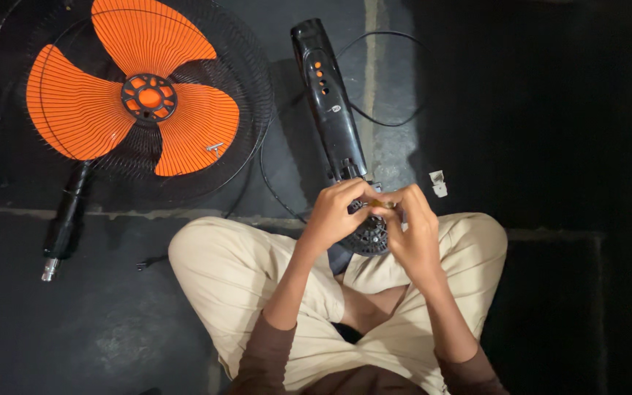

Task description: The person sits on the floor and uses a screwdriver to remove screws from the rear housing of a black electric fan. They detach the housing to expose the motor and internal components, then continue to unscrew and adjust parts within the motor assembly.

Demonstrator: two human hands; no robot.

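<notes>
I sit cross-legged on a dark floor with a black fan motor housing (369, 235) resting between my knees. Its long black control neck (329, 99), with orange buttons, stretches away from me. My left hand (336, 212) grips the near end of the housing from the left. My right hand (412, 230) meets it from the right, and the fingertips of both pinch a small brownish part (382, 204) on top of the housing. What that part is cannot be made out.
An orange three-blade fan (137, 95) lies in its black wire guard (254, 73) at the far left, with a black pole (64, 219) below it. A black cord (382, 117) loops behind the neck. A small white piece (438, 183) lies right of my hands.
</notes>
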